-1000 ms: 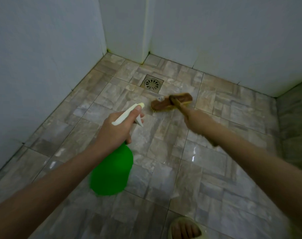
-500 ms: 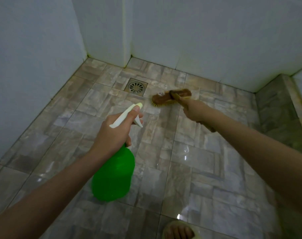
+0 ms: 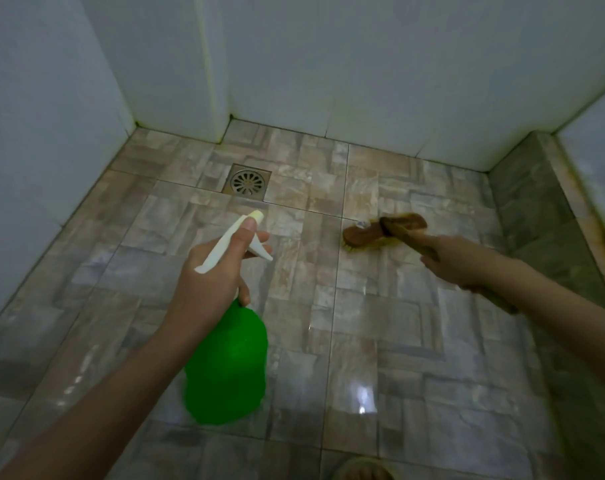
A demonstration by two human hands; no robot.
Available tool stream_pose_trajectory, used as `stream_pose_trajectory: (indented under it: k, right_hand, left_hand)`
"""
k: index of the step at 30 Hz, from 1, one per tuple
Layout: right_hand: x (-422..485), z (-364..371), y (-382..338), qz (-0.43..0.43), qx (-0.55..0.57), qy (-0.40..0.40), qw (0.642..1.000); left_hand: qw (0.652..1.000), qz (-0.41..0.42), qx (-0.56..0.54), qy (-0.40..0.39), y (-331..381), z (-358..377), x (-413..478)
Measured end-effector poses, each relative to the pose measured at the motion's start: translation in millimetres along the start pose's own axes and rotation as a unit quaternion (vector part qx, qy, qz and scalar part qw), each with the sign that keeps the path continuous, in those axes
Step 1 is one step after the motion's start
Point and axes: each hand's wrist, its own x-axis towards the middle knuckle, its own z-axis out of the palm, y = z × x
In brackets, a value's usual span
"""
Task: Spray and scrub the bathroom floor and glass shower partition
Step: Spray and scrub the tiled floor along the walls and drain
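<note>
Evidently the job sits in its floor stage. The left hand [image 3: 211, 271] holds the green bottle [image 3: 228, 368] in the air above the floor [image 3: 380, 341]. Its fingers [image 3: 259, 237] are curled round the neck and white trigger, the thumb lies along the sprayer top, and the nozzle points toward the drain [image 3: 247, 183]. The right hand [image 3: 457, 261] has its fingers [image 3: 439, 263] closed round the wooden handle of the brush [image 3: 384, 230]. The bristles press on a tile to the right of the drain, near the raised kerb [image 3: 536, 209].

Glare patches on the nearer tiles suggest they are wet, so some spraying looks done. No foam shows, and how much has been scrubbed cannot be told. Orange-brown staining along the kerb top and in the wall [image 3: 363, 81] corners looks like work left. The glass partition cannot be picked out with certainty, and by this view it is not yet done. A sandalled foot [image 3: 363, 471] shows at the bottom edge.
</note>
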Motion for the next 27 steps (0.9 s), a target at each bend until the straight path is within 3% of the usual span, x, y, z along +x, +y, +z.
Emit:
stream_pose_trajectory:
  k: [3, 7, 13, 15, 19, 23, 27]
  right_hand:
    - [-1, 7, 3, 0.022, 0.007, 0.024, 0.999]
    - [68, -31, -3, 0.019, 0.040, 0.061, 0.997]
    - [35, -26, 5, 0.086, 0.076, -0.006, 0.993]
    - [31, -13, 0, 0.085, 0.118, 0.012, 0.989]
    - [111, -44, 9, 0.103, 0.134, 0.079, 0.982]
    - [168, -71, -4, 0.144, 0.185, 0.090, 0.968]
    - [179, -58, -33, 0.071, 0.189, 0.117, 0.972]
  left_hand:
    - [1.000, 0.003, -0.004, 0.006, 0, 5, 6]
    - [1.000, 0.015, -0.006, 0.005, -1, 20, 15]
    - [0.999, 0.035, -0.019, 0.014, 10, 28, 24]
    - [0.999, 0.033, -0.026, 0.019, 14, 30, 28]
    - [0.998, 0.043, -0.029, 0.024, 23, 33, 35]
    - [0.998, 0.039, -0.035, 0.026, 30, 34, 38]
    - [0.998, 0.027, -0.041, 0.030, 28, 33, 44]
